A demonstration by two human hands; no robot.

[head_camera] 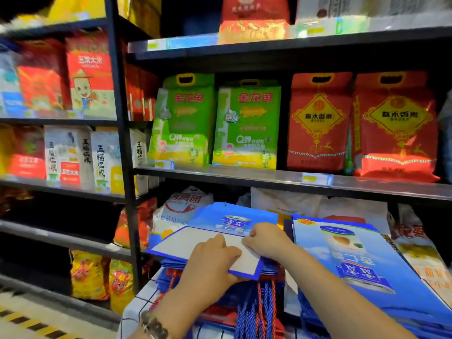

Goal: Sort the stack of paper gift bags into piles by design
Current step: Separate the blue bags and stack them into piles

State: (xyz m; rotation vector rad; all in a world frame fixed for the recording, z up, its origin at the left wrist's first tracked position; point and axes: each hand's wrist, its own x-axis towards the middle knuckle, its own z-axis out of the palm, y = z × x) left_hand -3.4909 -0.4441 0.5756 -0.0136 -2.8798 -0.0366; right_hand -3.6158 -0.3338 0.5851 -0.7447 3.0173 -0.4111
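Left hand [212, 255] and right hand [266, 237] grasp the top gift bag [195, 241], likely to lift it off the stack [171, 264]. A blue pile [367, 260] lies just beside.

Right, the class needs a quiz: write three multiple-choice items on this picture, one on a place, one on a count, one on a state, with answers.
1. Where is the can-picture pile from the bag under the left hand and right hand? A left; B right; C on a shelf above.
2. How many green rice bags stand on the shelf? A one; B two; C four.
3. The bag under the hands is: A folded flat; B standing open; C torn in two.
Answers: B, the pile lies to its right; B, two stand side by side; A, it lies flat on its stack.
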